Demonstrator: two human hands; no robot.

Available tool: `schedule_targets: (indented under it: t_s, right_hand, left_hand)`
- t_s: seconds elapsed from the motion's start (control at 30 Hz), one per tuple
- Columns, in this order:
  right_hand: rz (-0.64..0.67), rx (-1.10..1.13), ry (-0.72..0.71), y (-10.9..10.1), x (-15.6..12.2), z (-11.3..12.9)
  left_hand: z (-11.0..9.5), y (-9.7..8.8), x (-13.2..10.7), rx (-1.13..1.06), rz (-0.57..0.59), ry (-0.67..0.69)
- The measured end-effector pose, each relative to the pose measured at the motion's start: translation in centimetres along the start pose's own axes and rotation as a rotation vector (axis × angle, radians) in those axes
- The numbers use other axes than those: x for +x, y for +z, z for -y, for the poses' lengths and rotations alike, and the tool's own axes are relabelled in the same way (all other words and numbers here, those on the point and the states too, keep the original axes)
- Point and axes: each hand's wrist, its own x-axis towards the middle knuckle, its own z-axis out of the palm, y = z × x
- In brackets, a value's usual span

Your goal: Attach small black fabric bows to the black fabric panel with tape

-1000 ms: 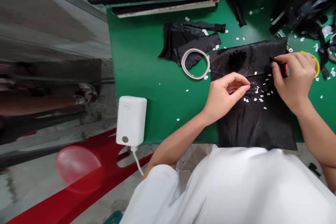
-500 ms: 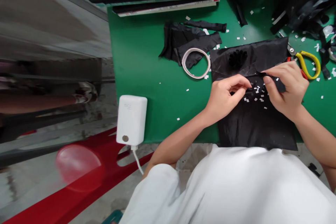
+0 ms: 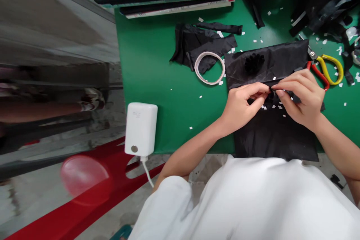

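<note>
My left hand [image 3: 244,102] and right hand [image 3: 300,96] met fingertip to fingertip over the black cloth [image 3: 274,127], both pinched shut on a small black piece [image 3: 271,90] at the cloth's centre. The cloth lay on the green desk [image 3: 146,63], at 6 o'clock of its near edge. Scissors [image 3: 326,68] rested at 2 o'clock of my right hand; a tape ring [image 3: 209,67] at 10 o'clock of my left

- A green table [image 3: 146,63] is filling the upper view.
- Grey floor [image 3: 56,18] is showing left.
- A red beam [image 3: 84,210] is crossing below.
</note>
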Motion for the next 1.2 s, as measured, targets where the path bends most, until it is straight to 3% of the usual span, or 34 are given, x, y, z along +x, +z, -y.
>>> schedule_targets:
  t_s: [0.23, 0.43, 0.57, 0.7, 0.97, 1.2]
  right_hand:
    - [0.005, 0.02, 0.078, 0.1, 0.1, 0.2]
    - [-0.026, 0.026, 0.071, -0.2, 0.2, 0.2]
    - [-0.01, 0.236, 0.0, -0.7, 0.4, -0.1]
    - [0.126, 0.412, -0.04, -1.0, 0.6, -0.3]
    - [0.132, 0.139, 0.014, -0.5, 0.5, -0.1]
    - [0.166, 0.138, -0.043, -0.2, 0.2, -0.1]
  left_hand:
    - [0.0, -0.2, -0.1, 0.147, -0.004, 0.111]
    - [-0.1, -0.2, -0.1, 0.158, -0.012, 0.095]
    - [-0.2, -0.2, -0.1, 0.16, -0.021, 0.074]
    - [-0.3, -0.2, -0.1, 0.238, -0.04, 0.117]
    - [-0.4, -0.2, -0.1, 0.295, -0.01, 0.155]
    - [-0.1, 0.0, -0.2, 0.188, -0.027, 0.099]
